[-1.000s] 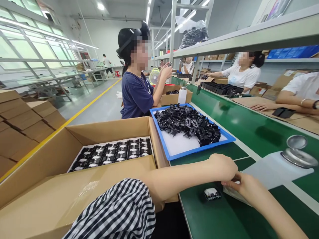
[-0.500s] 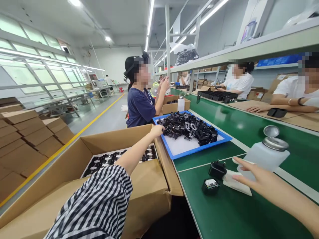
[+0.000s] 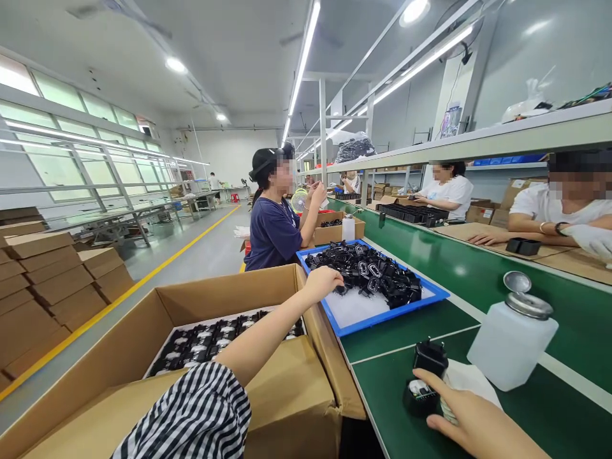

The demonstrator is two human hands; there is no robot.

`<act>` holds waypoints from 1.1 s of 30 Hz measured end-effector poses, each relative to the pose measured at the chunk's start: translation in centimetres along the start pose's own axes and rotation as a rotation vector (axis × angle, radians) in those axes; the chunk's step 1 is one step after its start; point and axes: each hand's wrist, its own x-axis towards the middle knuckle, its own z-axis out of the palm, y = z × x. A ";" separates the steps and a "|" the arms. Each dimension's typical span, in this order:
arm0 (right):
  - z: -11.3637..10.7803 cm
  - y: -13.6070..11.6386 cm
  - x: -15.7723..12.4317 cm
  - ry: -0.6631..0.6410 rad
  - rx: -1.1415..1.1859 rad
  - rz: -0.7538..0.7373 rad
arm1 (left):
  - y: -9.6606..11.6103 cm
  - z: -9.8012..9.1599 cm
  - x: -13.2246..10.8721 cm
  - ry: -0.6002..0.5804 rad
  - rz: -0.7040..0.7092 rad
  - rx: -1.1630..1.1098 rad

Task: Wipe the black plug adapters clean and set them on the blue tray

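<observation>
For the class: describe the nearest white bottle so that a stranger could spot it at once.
On the green bench, right of the blue tray, find the white bottle closest to the viewer. It stands beside a white sheet, and its round metal lid is flipped open.

Left hand [image 3: 322,285] over the near edge of a tray [image 3: 370,323] of power adapters [image 3: 368,277], open carton [image 3: 224,293] just left.

Beyond the right fingers [image 3: 442,408], a single adapter [image 3: 430,358] and tissue [image 3: 471,379], dispenser bottle [image 3: 514,344] to the right; packed adapters [image 3: 201,344] in the carton, under the left forearm [image 3: 268,331].
</observation>
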 end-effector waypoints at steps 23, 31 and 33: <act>-1.4 -3.7 -1.0 0.288 -0.075 0.076 | 13.7 0.5 -8.6 0.127 0.515 -0.064; -3.8 -2.2 0.1 0.132 0.981 0.485 | 10.6 1.3 -4.9 -0.062 0.181 -0.789; -3.7 -1.5 0.3 0.129 1.114 0.513 | 9.7 2.6 -4.6 -0.280 0.147 -0.733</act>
